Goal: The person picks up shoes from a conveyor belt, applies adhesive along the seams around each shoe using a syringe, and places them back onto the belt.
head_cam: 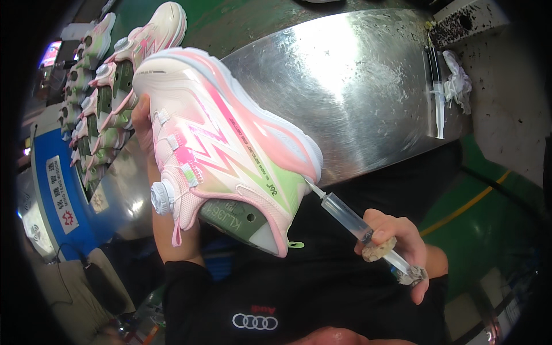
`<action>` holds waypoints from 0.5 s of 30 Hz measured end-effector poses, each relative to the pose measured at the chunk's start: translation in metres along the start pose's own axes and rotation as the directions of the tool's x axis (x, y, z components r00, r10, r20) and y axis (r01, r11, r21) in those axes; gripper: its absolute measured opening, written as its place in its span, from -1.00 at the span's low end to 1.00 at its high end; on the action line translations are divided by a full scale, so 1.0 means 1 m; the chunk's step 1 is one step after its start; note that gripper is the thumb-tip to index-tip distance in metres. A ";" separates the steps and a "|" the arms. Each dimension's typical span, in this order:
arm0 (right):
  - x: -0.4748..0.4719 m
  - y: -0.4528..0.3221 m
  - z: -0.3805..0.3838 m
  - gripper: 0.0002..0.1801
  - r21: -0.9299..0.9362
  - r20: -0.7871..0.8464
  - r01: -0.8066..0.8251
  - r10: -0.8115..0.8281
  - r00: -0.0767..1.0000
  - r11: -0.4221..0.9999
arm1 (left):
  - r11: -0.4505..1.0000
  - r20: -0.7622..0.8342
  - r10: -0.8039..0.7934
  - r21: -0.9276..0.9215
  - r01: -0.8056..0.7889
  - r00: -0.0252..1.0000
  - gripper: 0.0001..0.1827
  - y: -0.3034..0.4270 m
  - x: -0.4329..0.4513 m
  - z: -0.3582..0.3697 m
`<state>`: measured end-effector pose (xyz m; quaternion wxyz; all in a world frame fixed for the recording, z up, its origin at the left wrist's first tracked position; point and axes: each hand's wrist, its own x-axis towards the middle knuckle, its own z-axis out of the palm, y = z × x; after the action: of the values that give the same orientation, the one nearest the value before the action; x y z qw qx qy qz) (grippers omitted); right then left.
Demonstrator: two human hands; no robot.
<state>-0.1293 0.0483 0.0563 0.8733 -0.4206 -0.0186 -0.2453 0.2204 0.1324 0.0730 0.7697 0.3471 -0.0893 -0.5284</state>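
Note:
My left hand (143, 118) holds a pink, white and green sports shoe (224, 129) from behind, near the toe; most of that hand is hidden by the shoe. The shoe is tilted on its side in the air, toe to the upper left, with a green last (235, 222) inside and a dial on the tongue. In my right hand (399, 241) is a clear plastic syringe (345, 213), its flange and plunger end wrapped in lumpy material. The syringe's tip meets the heel at the edge between upper and sole. Clear contents show in its barrel.
Beyond the shoe lies a scratched metal work surface (379, 129). A second syringe (436, 86), dark in its barrel, lies at its right, beside a crumpled white cloth or tissue (459, 82). Similar shoes (103, 99) stand in rows at left, near a blue machine panel (45, 146).

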 end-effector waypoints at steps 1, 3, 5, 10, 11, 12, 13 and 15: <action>-0.002 0.003 -0.002 0.12 0.009 -0.006 0.013 -0.013 1.000 1.000 | 0.999 -0.031 -0.040 0.014 0.040 0.999 -0.36 0.002 -0.002 -0.002; -0.004 0.007 -0.005 0.12 0.046 -0.014 -0.009 0.009 1.000 0.999 | 0.993 -0.096 -0.098 0.052 0.103 0.991 -0.35 0.009 -0.012 -0.002; -0.006 0.009 -0.012 0.11 0.036 0.016 -0.033 0.033 0.999 0.999 | 0.986 -0.115 -0.128 0.093 0.139 0.985 -0.34 0.018 -0.022 -0.004; 0.007 0.017 -0.022 0.12 -0.058 0.111 -0.001 0.008 0.994 0.998 | 0.924 -0.339 -0.123 0.303 0.232 0.933 -0.33 0.037 -0.073 -0.036; 0.011 0.021 -0.020 0.12 -0.046 0.107 0.008 -0.003 0.994 0.999 | 0.882 -0.319 -0.097 0.411 0.230 0.943 -0.34 0.042 -0.084 -0.039; 0.016 0.024 -0.017 0.10 -0.035 0.087 0.029 -0.026 0.996 0.999 | 0.828 -0.297 -0.072 0.515 0.223 0.952 -0.35 0.046 -0.094 -0.040; 0.019 0.025 -0.014 0.08 -0.025 0.065 0.049 -0.047 0.997 0.998 | 0.782 -0.312 -0.037 0.583 0.222 0.949 -0.35 0.045 -0.101 -0.036; 0.023 0.027 -0.014 0.07 -0.044 0.078 0.064 -0.060 0.995 0.997 | 0.681 -0.330 0.038 0.700 0.217 0.943 -0.35 0.039 -0.115 -0.030</action>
<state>-0.0992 0.0429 0.0330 0.8538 -0.4492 -0.0594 -0.2563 0.2160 0.2538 0.1015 0.5451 0.7079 -0.1490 -0.4238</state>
